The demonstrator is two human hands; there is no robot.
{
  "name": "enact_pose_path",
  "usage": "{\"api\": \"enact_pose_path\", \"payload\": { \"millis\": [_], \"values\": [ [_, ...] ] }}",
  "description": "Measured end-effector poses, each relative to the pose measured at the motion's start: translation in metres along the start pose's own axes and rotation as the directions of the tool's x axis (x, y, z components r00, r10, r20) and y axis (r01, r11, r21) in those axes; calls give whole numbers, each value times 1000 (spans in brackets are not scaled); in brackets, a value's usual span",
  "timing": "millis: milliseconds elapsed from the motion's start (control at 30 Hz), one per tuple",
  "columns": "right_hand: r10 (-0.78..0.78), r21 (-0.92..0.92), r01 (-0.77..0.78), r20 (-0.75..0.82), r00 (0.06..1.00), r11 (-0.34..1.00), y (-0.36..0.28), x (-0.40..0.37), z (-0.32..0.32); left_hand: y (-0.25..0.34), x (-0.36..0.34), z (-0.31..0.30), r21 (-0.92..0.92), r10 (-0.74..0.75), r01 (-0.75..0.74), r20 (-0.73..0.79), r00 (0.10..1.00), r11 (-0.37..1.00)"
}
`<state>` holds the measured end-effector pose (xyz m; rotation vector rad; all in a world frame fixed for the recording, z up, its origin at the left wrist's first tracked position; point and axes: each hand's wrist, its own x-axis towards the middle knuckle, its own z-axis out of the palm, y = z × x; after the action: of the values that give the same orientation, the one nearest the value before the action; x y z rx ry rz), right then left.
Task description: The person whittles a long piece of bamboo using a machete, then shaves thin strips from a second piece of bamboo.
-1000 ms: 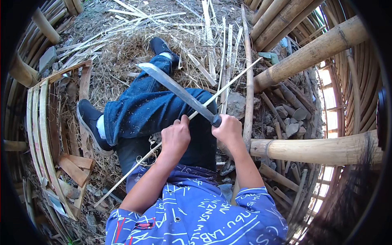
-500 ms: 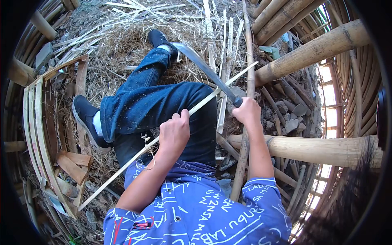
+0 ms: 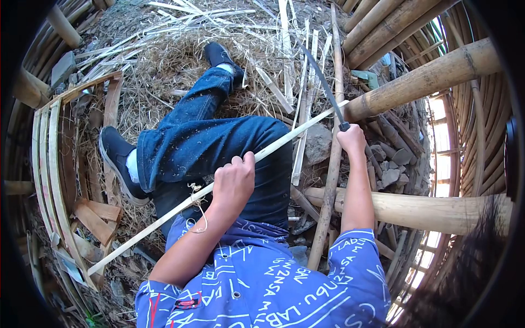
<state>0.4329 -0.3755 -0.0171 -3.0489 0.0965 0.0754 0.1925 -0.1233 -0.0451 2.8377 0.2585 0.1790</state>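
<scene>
A long pale bamboo strip [image 3: 284, 140] runs diagonally across my raised thigh, from the lower left up to the right. My left hand [image 3: 234, 179] is wrapped round its middle, above my lap. In my right hand [image 3: 351, 136] is the dark handle of a long curved knife [image 3: 322, 82], whose blade points up and to the left. Near the handle, the blade meets or crosses the strip's upper end; whether they touch I cannot tell. A thin curled shaving [image 3: 203, 216] hangs by my left forearm.
Thick bamboo poles [image 3: 426, 79] stretch in from the right, and a thinner pole [image 3: 331, 180] runs lengthwise beside my right arm. Shavings [image 3: 158, 60] and split strips cover the ground ahead. Bent slats [image 3: 49, 164] stand at left, rocks [image 3: 391, 176] at right.
My right hand and the knife have moved right and slightly up, out to the strip's upper end. The strip's lower end has shifted left. My left hand still grips it in nearly the same place.
</scene>
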Motion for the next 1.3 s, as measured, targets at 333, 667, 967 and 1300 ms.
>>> {"api": "enact_pose_path", "payload": {
  "millis": [333, 667, 967, 1300],
  "values": [
    [122, 54, -118, -70, 990, 991, 22, 38, 6, -1, -1, -6, 35, 11, -11, 7, 1000, 999],
    [-133, 487, 113, 7, 991, 866, -9, -77, 7, 1, 4, -4, -23, -18, 20, 55, 998, 1000],
    [-299, 213, 257, 195, 934, 943, -61, -149, 13, 8, 2, 0, -61, -36, 41, 85, 996, 997],
    [-301, 44, 299, 196, 933, 953, -56, -123, 15, 13, -3, 7, -93, -44, 46, 24, 999, 995]
  ]
}}
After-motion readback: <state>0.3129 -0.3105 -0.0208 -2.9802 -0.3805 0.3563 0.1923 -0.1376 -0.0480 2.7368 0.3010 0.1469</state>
